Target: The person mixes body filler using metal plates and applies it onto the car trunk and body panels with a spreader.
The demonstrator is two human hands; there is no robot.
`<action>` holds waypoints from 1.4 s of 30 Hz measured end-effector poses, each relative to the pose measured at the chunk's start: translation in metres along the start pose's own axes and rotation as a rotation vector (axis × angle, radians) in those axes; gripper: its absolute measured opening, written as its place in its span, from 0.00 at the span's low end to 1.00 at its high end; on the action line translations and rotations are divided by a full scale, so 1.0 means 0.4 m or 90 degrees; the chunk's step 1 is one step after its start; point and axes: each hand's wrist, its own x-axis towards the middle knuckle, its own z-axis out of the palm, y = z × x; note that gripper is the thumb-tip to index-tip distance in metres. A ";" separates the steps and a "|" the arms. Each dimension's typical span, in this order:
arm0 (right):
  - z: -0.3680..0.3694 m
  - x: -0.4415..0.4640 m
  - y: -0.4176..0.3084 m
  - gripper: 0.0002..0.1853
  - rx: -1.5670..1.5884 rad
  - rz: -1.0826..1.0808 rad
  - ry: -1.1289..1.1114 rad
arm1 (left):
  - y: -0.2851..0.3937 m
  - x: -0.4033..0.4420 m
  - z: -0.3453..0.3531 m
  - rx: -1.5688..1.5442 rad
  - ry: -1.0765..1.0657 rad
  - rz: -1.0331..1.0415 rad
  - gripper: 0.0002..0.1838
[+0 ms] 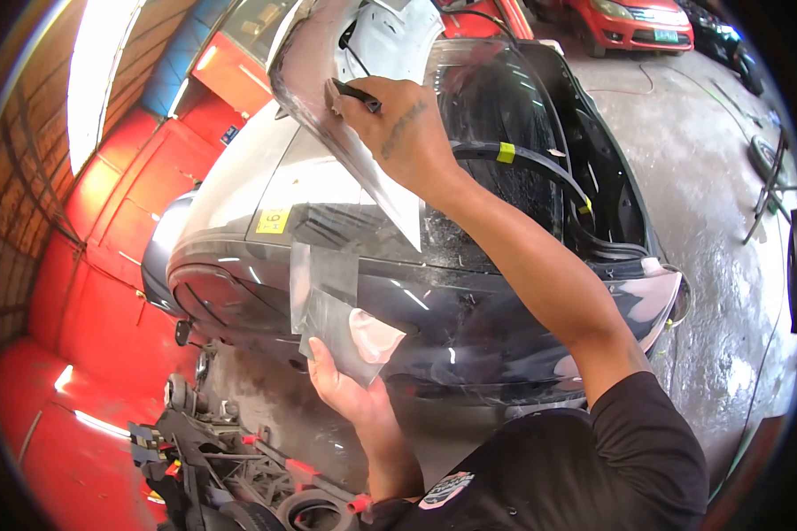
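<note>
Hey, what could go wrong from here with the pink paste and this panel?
The paste sits right at the edge of the plate in your left hand, so a tilt could drop some on the dark bodywork below. Your right hand has the spreader close to the panel's edge, where it might slip off or leave a ridge. The panel's pointed lower end could also catch your arm.

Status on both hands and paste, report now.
Right hand gripping small dark tool at raised whitish panel. Left hand holding flat grey sheet bearing pale pink paste. Black curved strip with yellow tape beyond right hand.
</note>
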 end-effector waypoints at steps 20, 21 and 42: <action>0.003 -0.053 0.014 0.10 -0.068 -0.146 -0.018 | -0.002 0.020 -0.020 -0.031 -0.033 -0.004 0.23; -0.010 -0.055 0.000 0.10 -0.079 -0.097 -0.013 | 0.001 0.018 -0.015 -0.031 -0.034 -0.001 0.23; -0.157 -0.320 -0.091 0.18 -0.149 -0.534 -0.502 | 0.010 0.060 0.101 -0.005 -0.046 0.042 0.19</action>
